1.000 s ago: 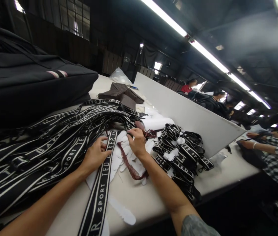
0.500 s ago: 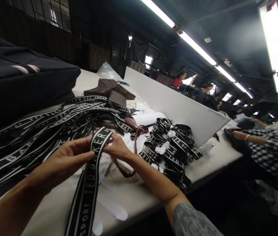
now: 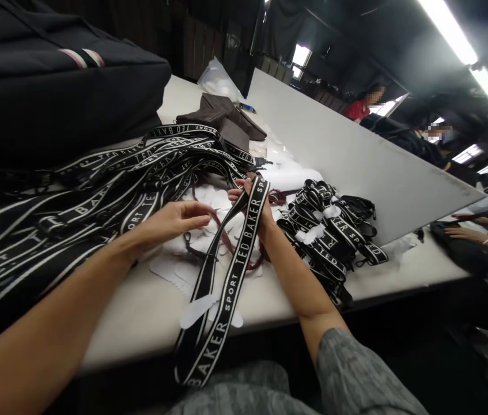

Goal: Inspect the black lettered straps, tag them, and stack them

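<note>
Right hand [image 3: 267, 217] is gripping the black lettered strap [image 3: 235, 274] near its upper bend, fingers curling behind the webbing; exact finger placement is hiding behind it. Strap is hanging in two lengths from that hand, crossing the table [image 3: 127, 323] and looping below its front edge. Left hand [image 3: 172, 222] is hovering to the left of the strap, apart from it, gripping nothing visible, fingers loosely extended above the white cutouts [image 3: 213, 199]. The strap pile [image 3: 90, 202] is lying further left; the bundled straps [image 3: 328, 253] are sitting just right of the right forearm.

Handling notes (judgement): the printed length is lying fairly flat, so keeping it untwisted is mattering most. Left fingers should be meeting the webbing by its edges, matching both lengths evenly, and avoiding the white piece [image 3: 196, 312] that is overlapping the rear length.
</note>
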`<state>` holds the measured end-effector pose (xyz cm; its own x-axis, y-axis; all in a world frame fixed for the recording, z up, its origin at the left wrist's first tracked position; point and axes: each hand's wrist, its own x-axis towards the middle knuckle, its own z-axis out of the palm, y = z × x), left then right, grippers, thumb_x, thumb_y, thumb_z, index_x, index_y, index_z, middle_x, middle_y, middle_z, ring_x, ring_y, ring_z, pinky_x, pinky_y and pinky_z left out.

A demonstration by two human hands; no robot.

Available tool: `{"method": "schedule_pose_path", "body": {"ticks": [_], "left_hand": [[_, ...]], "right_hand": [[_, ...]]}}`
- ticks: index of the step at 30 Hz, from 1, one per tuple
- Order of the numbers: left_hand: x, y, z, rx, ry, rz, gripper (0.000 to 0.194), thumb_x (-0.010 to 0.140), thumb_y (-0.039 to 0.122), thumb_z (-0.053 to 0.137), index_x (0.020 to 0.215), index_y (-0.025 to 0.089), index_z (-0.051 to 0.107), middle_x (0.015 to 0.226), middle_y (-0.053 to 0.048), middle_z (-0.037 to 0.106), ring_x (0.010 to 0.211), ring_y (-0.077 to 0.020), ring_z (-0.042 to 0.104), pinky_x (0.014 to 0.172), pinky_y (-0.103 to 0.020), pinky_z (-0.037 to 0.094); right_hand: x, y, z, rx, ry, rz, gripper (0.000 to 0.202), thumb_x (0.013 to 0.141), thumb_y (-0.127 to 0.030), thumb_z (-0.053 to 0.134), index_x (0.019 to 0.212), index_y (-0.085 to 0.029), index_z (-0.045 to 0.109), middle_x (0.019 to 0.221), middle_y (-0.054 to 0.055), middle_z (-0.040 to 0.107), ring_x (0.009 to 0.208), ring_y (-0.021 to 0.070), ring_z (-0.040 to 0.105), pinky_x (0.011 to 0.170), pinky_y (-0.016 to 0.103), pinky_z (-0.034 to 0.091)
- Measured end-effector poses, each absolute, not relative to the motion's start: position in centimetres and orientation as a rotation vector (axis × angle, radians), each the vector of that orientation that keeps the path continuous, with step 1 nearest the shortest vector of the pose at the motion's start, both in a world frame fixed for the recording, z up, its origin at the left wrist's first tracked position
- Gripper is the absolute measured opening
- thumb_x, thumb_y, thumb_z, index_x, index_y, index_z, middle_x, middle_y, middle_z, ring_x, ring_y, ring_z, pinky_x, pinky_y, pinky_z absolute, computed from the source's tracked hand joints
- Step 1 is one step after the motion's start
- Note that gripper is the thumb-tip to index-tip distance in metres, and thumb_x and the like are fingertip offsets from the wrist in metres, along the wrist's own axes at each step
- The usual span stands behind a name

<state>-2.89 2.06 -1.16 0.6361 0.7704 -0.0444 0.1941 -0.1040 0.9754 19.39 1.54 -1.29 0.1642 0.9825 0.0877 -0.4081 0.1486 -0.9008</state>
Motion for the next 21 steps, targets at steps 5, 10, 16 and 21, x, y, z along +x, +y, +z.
{"method": "schedule_pose_path", "body": {"ticks": [5,10,16,21], "left_hand": [[-0.6,1.0,-3.0,1.727,0.638,0.518,0.054,0.076,0.05,0.075,0.119,0.017,0.068,0.119,-0.01,0.069,0.111,-0.026,0.064,0.103,-0.041,0.05],[-1.9,1.3,-1.8,1.806,0.576,0.404,0.047,0.088,0.055,0.061,0.116,0.017,0.069,0.117,-0.01,0.07,0.112,-0.0266,0.063,0.105,-0.041,0.047],[-1.3,-0.2,-2.3,1.78,0.39,0.253,0.096,0.073,0.046,0.079,0.153,0.024,0.031,0.146,-0.014,0.05,0.131,-0.0299,0.051,0.11,-0.043,0.041],[1.0,-2.3,-3.3,2.072,0.625,0.501,0.098,0.069,0.048,0.081,0.15,0.019,0.033,0.142,-0.017,0.05,0.119,-0.0309,0.056,0.103,-0.043,0.045]], "right_hand": [[18.7,0.9,0.7,-0.735,-0.803,1.189,0.029,0.099,-0.045,0.052,0.109,-0.018,0.058,0.081,0.002,0.069,0.069,0.01,0.066,0.067,0.019,0.057],[20.0,1.9,1.4,-0.7,-0.764,1.123,0.027,0.104,-0.039,0.04,0.103,-0.018,0.056,0.077,0.002,0.067,0.063,0.0083,0.064,0.06,0.016,0.054],[20.6,3.6,-2.0,-0.864,-0.733,1.083,0.027,0.097,-0.045,0.053,0.107,-0.02,0.055,0.082,0.001,0.067,0.073,0.012,0.066,0.07,0.023,0.059],[20.6,4.7,-3.7,-0.989,-0.73,1.09,0.029,0.099,-0.048,0.046,0.109,-0.022,0.056,0.086,0.003,0.068,0.084,0.0151,0.068,0.073,0.027,0.06]]}}
